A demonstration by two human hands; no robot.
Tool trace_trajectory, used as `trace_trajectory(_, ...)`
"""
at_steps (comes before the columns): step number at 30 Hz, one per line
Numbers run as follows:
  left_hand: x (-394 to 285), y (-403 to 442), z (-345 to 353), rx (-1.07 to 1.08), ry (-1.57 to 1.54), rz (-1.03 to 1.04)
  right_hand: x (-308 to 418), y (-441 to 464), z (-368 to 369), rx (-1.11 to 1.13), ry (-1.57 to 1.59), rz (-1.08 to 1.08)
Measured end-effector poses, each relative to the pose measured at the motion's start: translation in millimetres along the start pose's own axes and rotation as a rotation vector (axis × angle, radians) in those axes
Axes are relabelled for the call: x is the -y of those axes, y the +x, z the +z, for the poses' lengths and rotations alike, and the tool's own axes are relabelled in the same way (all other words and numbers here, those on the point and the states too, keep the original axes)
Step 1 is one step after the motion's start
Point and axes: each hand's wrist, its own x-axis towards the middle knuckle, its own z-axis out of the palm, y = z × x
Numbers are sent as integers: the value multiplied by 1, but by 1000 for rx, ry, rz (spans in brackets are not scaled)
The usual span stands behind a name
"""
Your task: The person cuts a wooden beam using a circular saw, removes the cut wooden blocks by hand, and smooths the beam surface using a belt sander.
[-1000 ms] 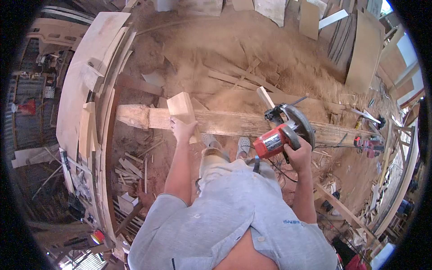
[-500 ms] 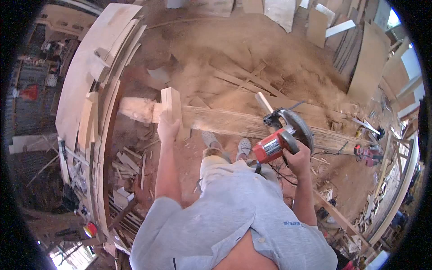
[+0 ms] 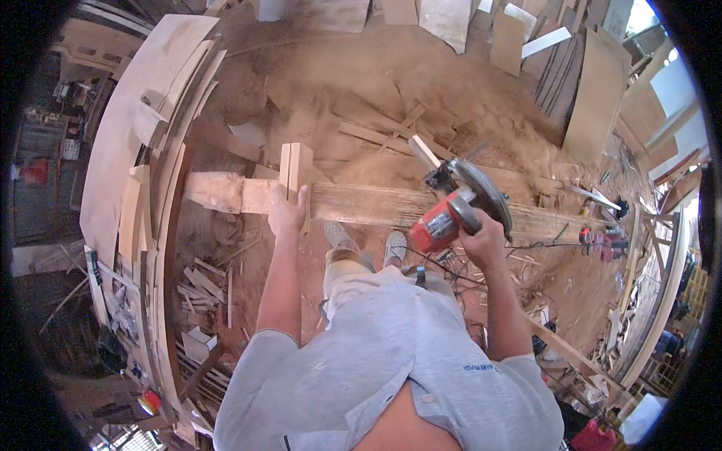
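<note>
My right hand (image 3: pixel 483 239) is closed around the rear handle of a red circular saw (image 3: pixel 436 224), its round blade guard facing away to the right. The saw is over a long, rough timber beam (image 3: pixel 361 203) lying crosswise in front of my feet. My left hand (image 3: pixel 288 214) grips the near end of two short wooden pieces (image 3: pixel 295 169), which lie side by side across the beam, with a thin dark line between them. Its thumb is raised on their right side. A pale wooden strip (image 3: pixel 425 152) juts out beyond the saw's front.
Stacked boards (image 3: pixel 143 135) rise along the left. A second red power tool (image 3: pixel 605 244) sits near the beam's right end. Loose slats (image 3: pixel 383 139) and sawdust cover the floor beyond, and a dark cord (image 3: pixel 451 270) hangs beside my right leg. Panels (image 3: pixel 598 98) lean at the upper right.
The view has shifted slightly. My left hand and the two wooden pieces have moved rightward along the beam, and the thumb has lifted. The saw has moved slightly away from my body.
</note>
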Motion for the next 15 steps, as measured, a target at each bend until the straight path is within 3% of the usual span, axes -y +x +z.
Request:
trace_trajectory(3, 6, 8, -1, 112, -43, -37, -10, 20, 10, 20, -200, -115)
trace_trajectory(6, 4, 8, -1, 97, -30, -42, -35, 33, 33, 76, -463, -169)
trace_trajectory(9, 7, 9, 4, 32, -73, 6, -65, 30, 50, 46, -639, -394)
trace_trajectory(13, 3, 8, -3, 134, -86, 69, -58, 1, 60, -9, -600, -666)
trace_trajectory(15, 10, 14, -1, 150, -137, 82, -54, -17, 69, -19, -554, -602)
